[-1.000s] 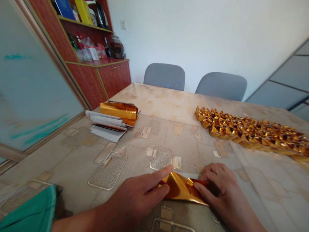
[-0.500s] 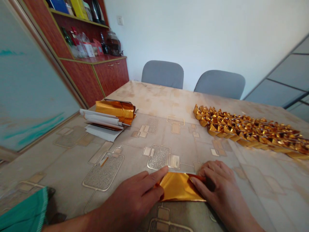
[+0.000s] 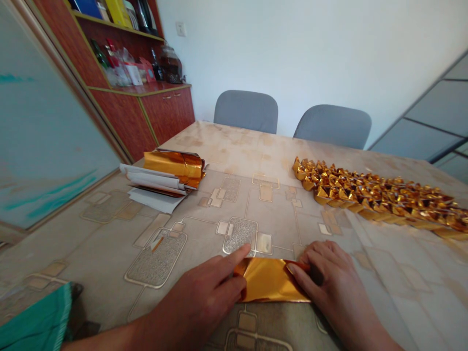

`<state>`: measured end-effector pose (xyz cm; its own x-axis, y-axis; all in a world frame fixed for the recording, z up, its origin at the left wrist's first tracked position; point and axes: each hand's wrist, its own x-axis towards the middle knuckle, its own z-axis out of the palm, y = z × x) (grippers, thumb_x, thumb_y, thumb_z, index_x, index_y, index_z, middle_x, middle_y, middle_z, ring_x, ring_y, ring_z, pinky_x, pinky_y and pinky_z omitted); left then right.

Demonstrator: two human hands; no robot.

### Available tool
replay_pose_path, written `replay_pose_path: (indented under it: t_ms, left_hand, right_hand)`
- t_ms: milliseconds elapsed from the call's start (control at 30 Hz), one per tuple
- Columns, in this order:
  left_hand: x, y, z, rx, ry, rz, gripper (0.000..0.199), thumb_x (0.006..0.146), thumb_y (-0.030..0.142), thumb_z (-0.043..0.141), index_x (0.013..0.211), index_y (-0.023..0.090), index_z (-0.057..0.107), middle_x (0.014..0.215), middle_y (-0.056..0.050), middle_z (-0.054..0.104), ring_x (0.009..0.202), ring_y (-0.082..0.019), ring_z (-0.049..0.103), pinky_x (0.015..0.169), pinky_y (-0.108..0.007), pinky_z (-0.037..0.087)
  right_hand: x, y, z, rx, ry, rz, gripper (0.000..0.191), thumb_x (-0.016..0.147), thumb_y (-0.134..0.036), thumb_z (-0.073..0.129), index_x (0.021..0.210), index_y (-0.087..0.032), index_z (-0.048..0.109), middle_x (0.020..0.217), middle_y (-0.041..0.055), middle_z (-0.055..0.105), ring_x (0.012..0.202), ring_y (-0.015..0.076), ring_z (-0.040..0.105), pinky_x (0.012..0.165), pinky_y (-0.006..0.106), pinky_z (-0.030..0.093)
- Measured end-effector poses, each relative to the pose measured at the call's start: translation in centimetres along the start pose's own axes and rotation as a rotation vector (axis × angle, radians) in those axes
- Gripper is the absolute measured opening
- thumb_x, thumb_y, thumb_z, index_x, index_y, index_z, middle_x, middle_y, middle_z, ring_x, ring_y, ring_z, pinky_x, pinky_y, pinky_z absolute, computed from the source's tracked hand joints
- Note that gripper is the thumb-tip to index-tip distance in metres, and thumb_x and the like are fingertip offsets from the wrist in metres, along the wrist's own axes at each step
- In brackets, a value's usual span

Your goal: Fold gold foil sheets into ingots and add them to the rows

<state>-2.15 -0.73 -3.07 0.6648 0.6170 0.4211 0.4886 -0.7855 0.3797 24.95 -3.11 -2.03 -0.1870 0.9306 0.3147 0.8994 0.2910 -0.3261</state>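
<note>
a gold foil strip [image 3: 270, 282] is stretching crosswise between a person's two bare hands at the near side of the patterned counter [image 3: 226, 139], its shiny face turning upward and a diagonal crease showing near its left end. the step in hand appears to be the shaping of this strip by its two ends; doing it well likely means pulling both ends evenly, lining up the long edges, and pressing lightly, since thin foil is probably creasing easily wherever the thumbs are bearing too hard. the left hand [image 3: 199, 292] is closing a narrow grip on the left end, its index finger extending past the far edge while its thumb is lying over the near part. the right hand [image 3: 334, 280] is holding the right end, its thumb resting on the foil and its other fingers curling behind; the gap of this grip is narrowing to the strip itself, though the fingertips underneath are hiding. farther off, a stack of gold foil sheets [image 3: 175, 165] is lying at the left above white papers [image 3: 155, 179], and rows of folded gold foil pieces [image 3: 373, 195] are standing close together at the right.
</note>
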Motion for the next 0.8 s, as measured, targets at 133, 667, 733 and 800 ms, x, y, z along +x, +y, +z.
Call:
replay_pose_path:
  t_ms: [133,667,733,800]
  left_hand:
    - [-0.1,0.1,0.1,0.041,-0.025,-0.047,0.029,0.099,0.024,0.048,0.125,0.026,0.061,0.130,-0.004,0.065,0.099,-0.018,0.066,0.084,-0.029,0.057]
    - [1.6,1.1,-1.0,0.096,-0.317,0.274,0.038,0.102,0.018,0.039,0.140,0.020,0.047,0.141,-0.008,0.057,0.100,-0.024,0.056,0.087,-0.039,0.048]
    - [1.5,1.1,-0.9,0.108,-0.320,0.277,0.042,0.101,0.016,0.041,0.143,0.018,0.043,0.143,-0.009,0.055,0.102,-0.024,0.055,0.089,-0.040,0.048]
    - [1.5,1.1,-0.9,0.127,-0.324,0.280,0.043,0.099,0.014,0.044,0.142,0.018,0.044,0.144,-0.009,0.054,0.105,-0.025,0.055,0.090,-0.040,0.046]
  right_hand:
    - [0.1,0.1,0.0,-0.027,-0.006,0.008,0.030,0.091,-0.035,0.065,0.066,-0.023,0.052,0.068,0.0009,0.056,0.070,0.0225,0.049,0.066,0.035,0.034]
    - [0.4,0.0,-0.2,-0.026,-0.037,0.032,0.026,0.086,-0.026,0.069,0.065,-0.022,0.055,0.070,0.0011,0.058,0.073,0.0220,0.052,0.066,0.034,0.038]
    - [0.5,0.2,-0.3,-0.018,-0.036,0.029,0.025,0.086,-0.025,0.069,0.065,-0.022,0.056,0.070,0.0012,0.059,0.072,0.0218,0.054,0.066,0.034,0.039]
    - [0.6,0.3,-0.5,-0.009,-0.033,0.026,0.023,0.086,-0.026,0.068,0.066,-0.022,0.057,0.069,0.0012,0.060,0.071,0.0216,0.055,0.064,0.033,0.041]
